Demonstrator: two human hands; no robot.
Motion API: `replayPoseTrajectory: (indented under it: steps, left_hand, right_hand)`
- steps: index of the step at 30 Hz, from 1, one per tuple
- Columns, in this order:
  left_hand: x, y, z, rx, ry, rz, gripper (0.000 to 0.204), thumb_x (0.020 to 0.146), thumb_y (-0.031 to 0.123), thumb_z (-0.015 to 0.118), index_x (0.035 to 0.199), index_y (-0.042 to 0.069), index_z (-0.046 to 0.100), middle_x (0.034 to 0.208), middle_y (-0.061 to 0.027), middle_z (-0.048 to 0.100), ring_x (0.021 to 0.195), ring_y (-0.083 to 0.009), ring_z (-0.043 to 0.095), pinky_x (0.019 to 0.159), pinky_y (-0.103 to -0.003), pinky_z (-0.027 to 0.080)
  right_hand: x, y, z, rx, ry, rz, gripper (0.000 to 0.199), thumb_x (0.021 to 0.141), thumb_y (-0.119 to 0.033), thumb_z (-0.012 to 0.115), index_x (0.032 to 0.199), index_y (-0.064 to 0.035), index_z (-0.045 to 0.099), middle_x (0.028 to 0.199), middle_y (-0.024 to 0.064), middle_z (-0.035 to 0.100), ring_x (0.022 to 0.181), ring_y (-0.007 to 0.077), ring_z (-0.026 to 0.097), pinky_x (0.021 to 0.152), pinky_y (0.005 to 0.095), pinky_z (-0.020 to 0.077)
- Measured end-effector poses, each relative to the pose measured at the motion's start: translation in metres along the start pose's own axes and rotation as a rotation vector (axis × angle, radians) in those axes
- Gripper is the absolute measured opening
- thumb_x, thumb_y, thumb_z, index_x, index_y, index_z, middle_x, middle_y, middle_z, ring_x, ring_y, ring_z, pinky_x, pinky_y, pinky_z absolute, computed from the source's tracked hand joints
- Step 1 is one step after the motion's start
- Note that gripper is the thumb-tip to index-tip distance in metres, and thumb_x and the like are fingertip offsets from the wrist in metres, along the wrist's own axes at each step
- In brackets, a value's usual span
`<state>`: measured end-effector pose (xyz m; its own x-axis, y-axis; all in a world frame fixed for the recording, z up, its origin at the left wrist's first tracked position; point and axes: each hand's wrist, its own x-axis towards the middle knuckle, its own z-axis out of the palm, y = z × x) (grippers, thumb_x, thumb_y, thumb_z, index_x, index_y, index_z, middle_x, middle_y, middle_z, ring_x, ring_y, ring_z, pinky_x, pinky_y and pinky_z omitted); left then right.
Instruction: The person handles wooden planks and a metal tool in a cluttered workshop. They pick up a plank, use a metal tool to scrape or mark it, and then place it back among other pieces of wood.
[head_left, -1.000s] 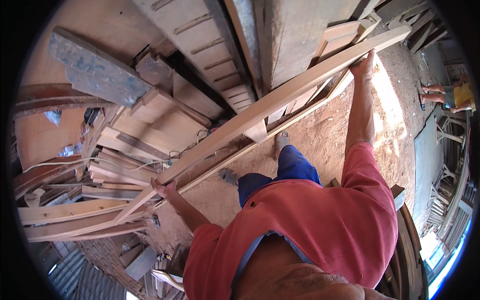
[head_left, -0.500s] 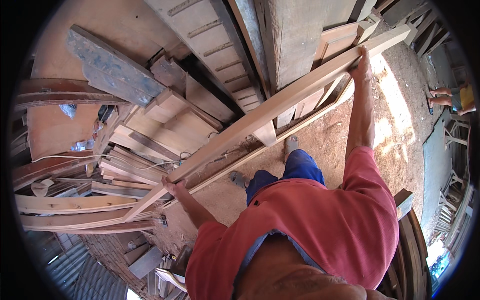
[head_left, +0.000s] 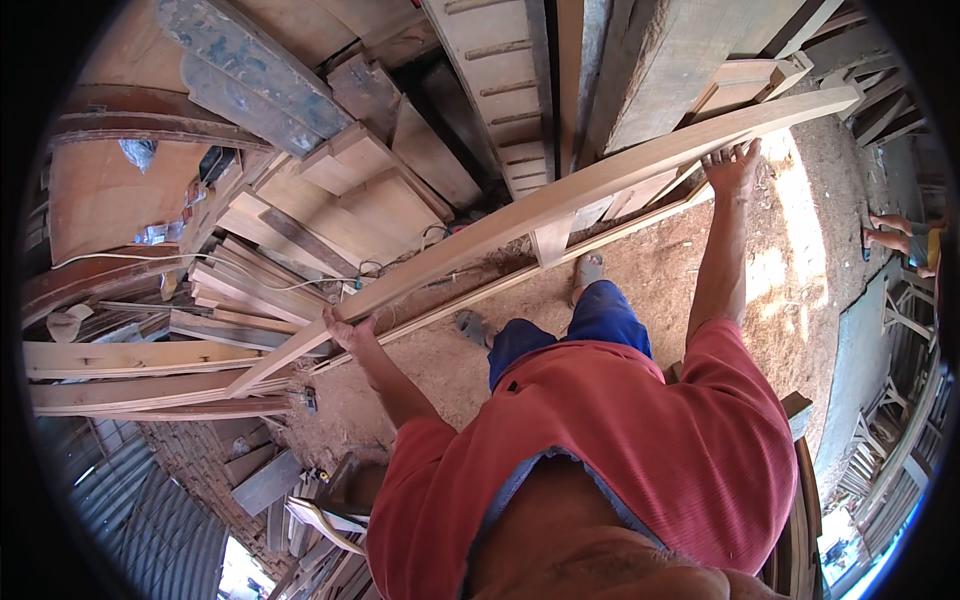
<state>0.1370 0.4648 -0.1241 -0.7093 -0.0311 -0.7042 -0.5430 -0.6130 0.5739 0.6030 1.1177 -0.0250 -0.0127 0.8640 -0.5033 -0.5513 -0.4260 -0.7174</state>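
Observation:
A long, pale wooden beam (head_left: 510, 228) runs slantwise across the view, from lower left to upper right, in front of me. My left hand (head_left: 352, 332) is at the beam's near edge toward its left end, fingers apart and no longer wrapped round it. Toward the other end, my right hand (head_left: 731, 168) is spread open just below the near edge, its fingertips at or close to the wood. Whether either hand still touches the beam is hard to tell. Beneath it, a thinner wooden strip (head_left: 440, 306) lies roughly parallel.
Stacked boards (head_left: 340, 230) and a slotted panel (head_left: 508, 95) stand beyond the beam. Curved timbers (head_left: 140, 358) lie at left. A white cable (head_left: 220, 256) crosses the boards. Another person's legs (head_left: 888, 232) show at far right, above a sawdust-covered floor (head_left: 640, 255).
Both hands have loosened from their grip on the beam, and their fingers have spread. The beam's right end sits slightly lower in the view, which has also shifted a little.

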Motion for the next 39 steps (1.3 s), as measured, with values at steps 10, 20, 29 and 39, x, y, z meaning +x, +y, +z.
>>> replayPoseTrajectory:
  steps: [10, 20, 29, 39]
  left_hand:
    - [-0.01, -0.049, 0.039, -0.304, 0.109, 0.271, 0.08, 0.076, 0.079, 0.047, 0.128, 0.019, 0.059, 0.13, -0.0096, 0.061, 0.125, -0.0365, 0.053, 0.103, -0.065, 0.041]
    - [0.013, -0.034, 0.04, -0.253, 0.027, 0.285, 0.071, 0.087, 0.072, 0.033, 0.129, 0.021, 0.058, 0.133, -0.0073, 0.06, 0.124, -0.0354, 0.055, 0.102, -0.067, 0.041]
    - [0.025, -0.041, 0.035, -0.264, 0.066, 0.181, 0.061, 0.089, 0.066, 0.035, 0.117, 0.021, 0.065, 0.122, -0.003, 0.066, 0.12, -0.0312, 0.058, 0.102, -0.064, 0.042]
    - [0.013, -0.084, 0.019, -0.279, 0.12, 0.082, 0.073, 0.084, 0.072, 0.036, 0.132, 0.02, 0.057, 0.137, -0.0044, 0.058, 0.13, -0.0326, 0.052, 0.111, -0.061, 0.036]
  right_hand:
    - [0.012, 0.011, 0.009, 0.015, -0.224, -0.109, 0.082, 0.092, -0.06, 0.052, 0.151, -0.0082, 0.029, 0.153, 0.019, 0.032, 0.139, 0.0382, 0.035, 0.114, 0.0574, 0.0303]
    - [0.033, 0.02, -0.034, 0.14, -0.178, -0.108, 0.097, 0.088, -0.076, 0.049, 0.153, -0.007, 0.029, 0.15, 0.0179, 0.04, 0.138, 0.037, 0.037, 0.116, 0.0588, 0.0276]
    - [-0.037, 0.049, 0.021, 0.236, 0.083, 0.014, 0.081, 0.1, -0.061, 0.03, 0.156, -0.0044, 0.02, 0.161, 0.0193, 0.021, 0.151, 0.0284, 0.019, 0.122, 0.0461, 0.0225]
    - [-0.02, 0.024, 0.024, 0.142, -0.17, -0.15, 0.075, 0.095, -0.067, 0.045, 0.143, -0.0093, 0.044, 0.142, 0.0162, 0.049, 0.13, 0.0343, 0.046, 0.112, 0.0554, 0.0356]
